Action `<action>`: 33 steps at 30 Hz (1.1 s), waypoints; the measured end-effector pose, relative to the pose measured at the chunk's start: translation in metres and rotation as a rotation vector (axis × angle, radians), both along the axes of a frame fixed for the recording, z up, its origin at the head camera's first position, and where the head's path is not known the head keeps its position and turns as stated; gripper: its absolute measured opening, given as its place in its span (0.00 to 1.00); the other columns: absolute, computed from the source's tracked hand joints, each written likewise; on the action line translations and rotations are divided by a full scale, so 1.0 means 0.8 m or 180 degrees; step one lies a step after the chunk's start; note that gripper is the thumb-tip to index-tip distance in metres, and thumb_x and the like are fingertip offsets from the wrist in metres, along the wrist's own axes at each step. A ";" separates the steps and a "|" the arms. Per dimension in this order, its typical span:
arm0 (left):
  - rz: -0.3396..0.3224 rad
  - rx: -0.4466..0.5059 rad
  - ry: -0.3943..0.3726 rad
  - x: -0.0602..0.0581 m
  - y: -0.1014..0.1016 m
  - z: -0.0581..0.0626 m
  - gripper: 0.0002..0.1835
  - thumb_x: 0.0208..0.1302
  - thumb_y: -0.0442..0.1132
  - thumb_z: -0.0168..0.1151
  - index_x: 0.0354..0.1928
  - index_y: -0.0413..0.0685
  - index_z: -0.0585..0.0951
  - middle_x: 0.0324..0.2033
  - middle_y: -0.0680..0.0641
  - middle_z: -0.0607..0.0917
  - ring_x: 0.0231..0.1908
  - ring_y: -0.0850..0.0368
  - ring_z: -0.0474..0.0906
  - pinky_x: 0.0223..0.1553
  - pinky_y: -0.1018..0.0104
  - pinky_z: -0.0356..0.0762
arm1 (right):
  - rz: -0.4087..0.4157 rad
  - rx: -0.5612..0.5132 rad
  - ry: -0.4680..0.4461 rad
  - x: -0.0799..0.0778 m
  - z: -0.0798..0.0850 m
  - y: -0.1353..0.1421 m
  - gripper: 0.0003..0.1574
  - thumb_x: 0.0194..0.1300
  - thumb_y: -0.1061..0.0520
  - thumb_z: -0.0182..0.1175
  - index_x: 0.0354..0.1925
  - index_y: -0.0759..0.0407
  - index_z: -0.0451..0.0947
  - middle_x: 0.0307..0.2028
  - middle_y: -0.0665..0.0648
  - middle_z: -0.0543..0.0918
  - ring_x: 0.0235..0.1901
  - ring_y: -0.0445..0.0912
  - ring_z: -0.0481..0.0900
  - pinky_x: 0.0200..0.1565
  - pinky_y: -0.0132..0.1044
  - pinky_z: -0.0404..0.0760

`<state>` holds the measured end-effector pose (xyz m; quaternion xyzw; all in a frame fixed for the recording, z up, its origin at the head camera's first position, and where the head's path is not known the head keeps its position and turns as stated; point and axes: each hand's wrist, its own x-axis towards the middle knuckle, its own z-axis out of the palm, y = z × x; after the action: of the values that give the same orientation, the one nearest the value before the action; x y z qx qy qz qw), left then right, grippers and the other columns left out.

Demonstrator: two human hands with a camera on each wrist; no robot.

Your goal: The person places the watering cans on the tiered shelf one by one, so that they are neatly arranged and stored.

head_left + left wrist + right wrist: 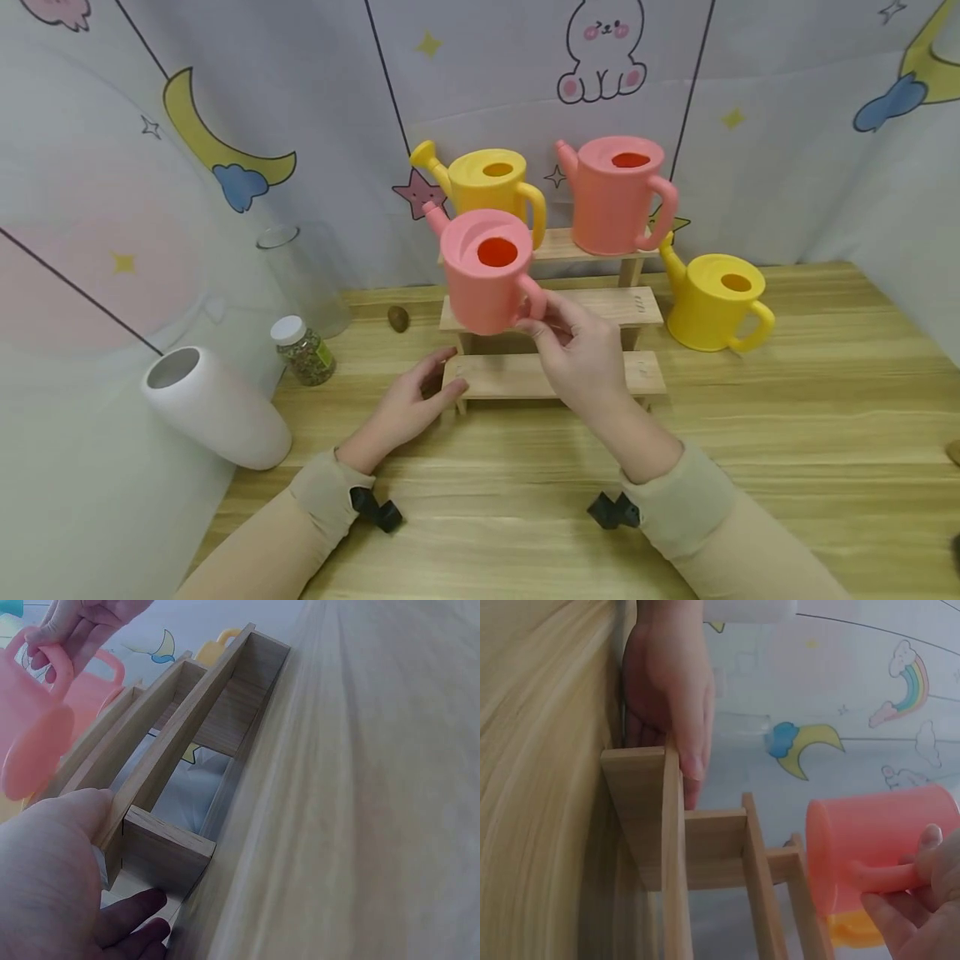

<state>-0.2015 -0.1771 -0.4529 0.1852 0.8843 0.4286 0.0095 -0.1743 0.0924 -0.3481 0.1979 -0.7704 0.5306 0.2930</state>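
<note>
My right hand pinches the handle of a pink watering can, holding it up over the steps of a three-step wooden stand. The can's spout points to the back left. At the left end of the lowest step, my left hand holds the stand, thumb on the board and fingers around the end leg. On the top step sit a yellow watering can, partly hidden behind the held one, and another pink watering can. A second yellow watering can stands on the table, right of the stand.
To the left are a white vase, a jar with a white lid and a clear glass vase. A small brown object lies behind them on the wooden table. A printed curtain hangs along the back.
</note>
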 end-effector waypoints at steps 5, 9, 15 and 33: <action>0.0009 -0.0007 -0.0019 0.000 0.001 0.001 0.34 0.70 0.64 0.61 0.75 0.68 0.67 0.71 0.51 0.75 0.67 0.51 0.77 0.67 0.48 0.77 | 0.0040 0.0082 -0.0113 -0.003 -0.004 -0.003 0.18 0.61 0.57 0.74 0.49 0.62 0.86 0.40 0.59 0.92 0.41 0.46 0.92 0.43 0.30 0.88; 0.0011 -0.0021 -0.0036 0.000 0.002 0.001 0.35 0.70 0.65 0.60 0.75 0.66 0.67 0.71 0.52 0.74 0.68 0.52 0.76 0.67 0.48 0.76 | 0.0027 0.0157 -0.0159 -0.007 -0.007 -0.006 0.17 0.62 0.56 0.74 0.48 0.61 0.86 0.41 0.58 0.92 0.42 0.46 0.91 0.43 0.34 0.89; 0.0025 -0.0009 -0.0097 -0.001 0.002 0.002 0.36 0.69 0.66 0.60 0.75 0.66 0.67 0.72 0.54 0.73 0.69 0.51 0.75 0.68 0.48 0.75 | -0.0002 0.0222 -0.0179 -0.011 -0.009 -0.008 0.18 0.61 0.55 0.74 0.48 0.61 0.86 0.41 0.59 0.92 0.42 0.47 0.92 0.43 0.35 0.89; 0.0030 0.0113 -0.0214 0.001 0.004 0.004 0.36 0.68 0.65 0.61 0.75 0.65 0.67 0.72 0.55 0.73 0.70 0.52 0.73 0.70 0.50 0.74 | -0.0041 0.0427 -0.0310 -0.013 -0.013 -0.012 0.20 0.66 0.52 0.71 0.53 0.59 0.84 0.41 0.56 0.92 0.41 0.45 0.91 0.44 0.37 0.89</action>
<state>-0.2006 -0.1743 -0.4494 0.1666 0.8766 0.4502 0.0340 -0.1850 0.0831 -0.3584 0.1861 -0.8188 0.4848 0.2447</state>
